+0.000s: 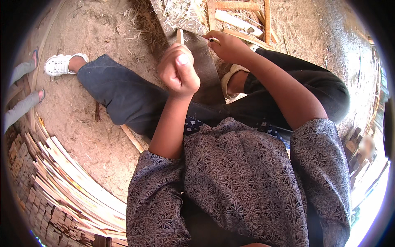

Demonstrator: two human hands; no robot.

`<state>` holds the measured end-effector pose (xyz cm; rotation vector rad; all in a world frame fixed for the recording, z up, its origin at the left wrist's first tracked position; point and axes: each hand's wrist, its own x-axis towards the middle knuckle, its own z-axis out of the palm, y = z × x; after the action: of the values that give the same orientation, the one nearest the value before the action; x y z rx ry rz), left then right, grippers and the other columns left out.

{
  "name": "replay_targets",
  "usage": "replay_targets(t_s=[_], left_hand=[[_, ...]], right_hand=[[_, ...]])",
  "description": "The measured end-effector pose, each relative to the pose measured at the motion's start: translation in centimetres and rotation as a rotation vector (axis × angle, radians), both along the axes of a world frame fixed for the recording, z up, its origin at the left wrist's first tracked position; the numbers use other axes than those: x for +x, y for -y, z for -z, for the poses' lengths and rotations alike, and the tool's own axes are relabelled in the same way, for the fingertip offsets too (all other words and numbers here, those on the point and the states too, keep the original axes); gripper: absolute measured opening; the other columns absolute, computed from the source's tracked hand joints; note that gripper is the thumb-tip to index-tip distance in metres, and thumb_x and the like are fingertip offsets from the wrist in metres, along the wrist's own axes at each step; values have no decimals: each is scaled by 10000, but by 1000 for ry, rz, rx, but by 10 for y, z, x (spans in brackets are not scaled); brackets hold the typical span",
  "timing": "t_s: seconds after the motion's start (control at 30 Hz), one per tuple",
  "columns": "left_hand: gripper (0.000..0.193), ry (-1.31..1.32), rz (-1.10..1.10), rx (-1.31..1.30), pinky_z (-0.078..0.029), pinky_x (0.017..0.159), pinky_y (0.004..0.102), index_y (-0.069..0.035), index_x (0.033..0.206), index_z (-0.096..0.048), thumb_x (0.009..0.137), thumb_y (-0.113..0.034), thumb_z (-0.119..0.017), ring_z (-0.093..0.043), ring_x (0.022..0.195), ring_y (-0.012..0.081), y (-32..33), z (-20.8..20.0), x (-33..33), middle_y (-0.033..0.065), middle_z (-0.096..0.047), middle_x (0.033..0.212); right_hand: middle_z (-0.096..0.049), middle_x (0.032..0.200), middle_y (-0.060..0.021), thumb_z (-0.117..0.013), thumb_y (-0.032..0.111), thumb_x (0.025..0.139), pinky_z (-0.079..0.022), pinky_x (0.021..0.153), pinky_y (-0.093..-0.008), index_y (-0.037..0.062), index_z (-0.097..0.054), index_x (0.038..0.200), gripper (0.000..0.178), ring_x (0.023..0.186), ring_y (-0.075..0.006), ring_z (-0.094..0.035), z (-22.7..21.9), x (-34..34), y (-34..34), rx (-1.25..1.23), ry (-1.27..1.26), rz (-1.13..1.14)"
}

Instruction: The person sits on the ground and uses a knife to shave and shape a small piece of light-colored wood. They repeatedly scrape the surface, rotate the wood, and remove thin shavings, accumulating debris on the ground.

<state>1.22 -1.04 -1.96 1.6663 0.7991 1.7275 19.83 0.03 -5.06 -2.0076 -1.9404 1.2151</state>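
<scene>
My left hand (179, 70) is closed in a fist around a pale wooden stick (180, 36), whose squared end sticks out beyond the fingers. To its right, my right hand (228, 46) is closed on a thin dark tool (212, 40). Most of that tool is hidden by the fingers, and its exact kind does not show. A thin dark line runs from these fingers toward the stick's end. Both hands are above a worn wooden plank (205, 68) that lies between my legs.
Wood shavings (144, 20) litter the plank's far end and the ground. Beyond my right hand lie a wooden frame (236, 5) and loose pieces. Long wood strips (70, 173) and stacked blocks (45, 214) fill the lower left. Another person's feet (41, 95) show at the left edge.
</scene>
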Motion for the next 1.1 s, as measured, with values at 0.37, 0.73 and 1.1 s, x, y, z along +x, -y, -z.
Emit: replay_targets(t_s=[0.37, 0.73, 1.1], left_hand=[[444, 6, 7, -25, -442, 594, 368, -74, 649, -332, 1078, -180, -370, -410, 544, 184, -2, -2, -4, 47, -382, 573], [456, 109, -34, -34, -420, 574, 366, -81, 662, -325, 1096, -215, -354, -402, 541, 186, -1, 7, -14, 39, -359, 568], [469, 128, -29, -54, -439, 605, 380, -82, 656, -317, 1099, -237, -344, -386, 544, 179, -5, 5, -14, 43, -371, 573]], right_hand=[[-715, 898, -219, -595, 267, 995, -549, 786, -491, 181, -599, 1313, 329, 859, -419, -707, 1, -5, -19, 81, 69, -149], [-730, 1035, -193, -593, 307, 1009, -529, 868, -451, 226, -607, 1344, 346, 990, -362, -703, -46, -20, -16, -103, -18, -76], [-732, 1047, -180, -581, 312, 1020, -526, 890, -444, 204, -624, 1317, 319, 995, -358, -704, -8, -9, -28, -29, 3, -43]])
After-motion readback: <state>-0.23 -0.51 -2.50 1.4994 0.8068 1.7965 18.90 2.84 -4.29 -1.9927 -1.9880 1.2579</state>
